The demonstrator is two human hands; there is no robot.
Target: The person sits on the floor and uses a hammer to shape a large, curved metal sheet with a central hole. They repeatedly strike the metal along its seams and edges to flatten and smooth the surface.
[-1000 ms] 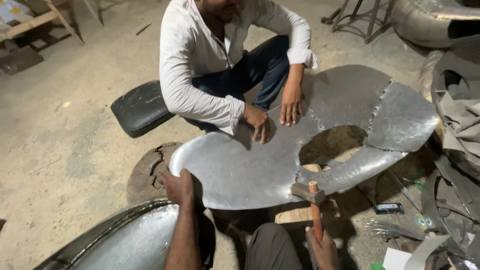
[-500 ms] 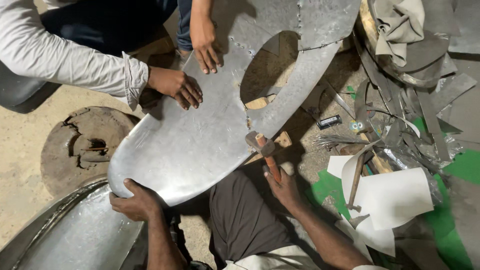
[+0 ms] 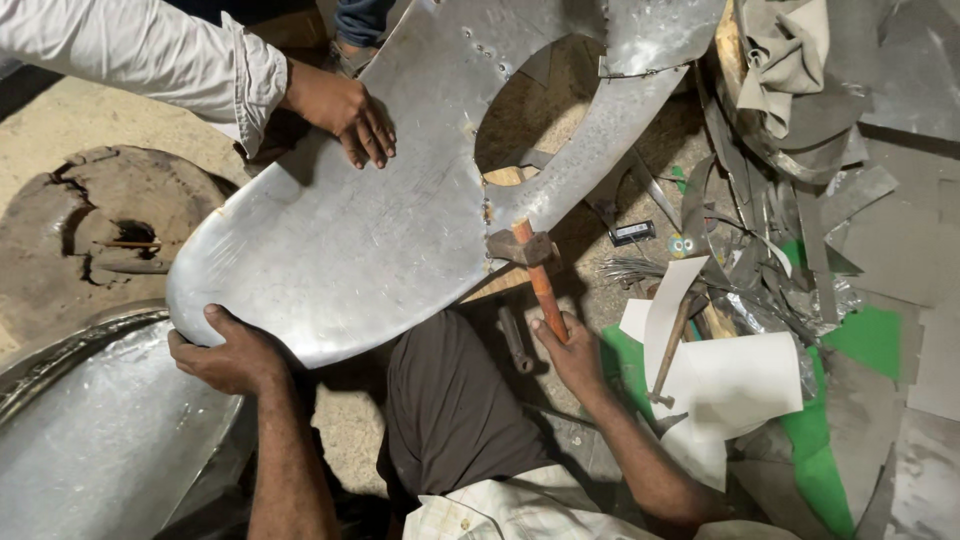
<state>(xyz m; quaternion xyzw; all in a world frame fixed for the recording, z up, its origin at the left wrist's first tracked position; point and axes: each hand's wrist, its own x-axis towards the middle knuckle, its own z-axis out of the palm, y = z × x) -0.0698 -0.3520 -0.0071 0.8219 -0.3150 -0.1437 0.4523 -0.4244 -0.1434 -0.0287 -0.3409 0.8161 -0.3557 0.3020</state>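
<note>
Hammer head resting on a curved aluminium sheet, held steady from both sides

Nearest, the left hand [image 3: 228,355] stayed clamped on the near rounded edge of the dull, scuffed aluminium sheet [image 3: 340,250], while the right hand [image 3: 572,352] was closed around the reddish wooden handle of the hammer [image 3: 530,262]; its rusty head now sat on the sheet's riveted seam, lower and flatter than half a second before, which suggested a blow had just landed. The sheet lay at mid-scene, tilted over a wooden block, a large oval hole [image 3: 535,105] cut through its far right part. Right lay metal offcuts [image 3: 800,200] and curled white paper [image 3: 730,380]. Farther off, a co-worker's hand [image 3: 345,110] in a white sleeve pressed flat on the sheet.
</note>
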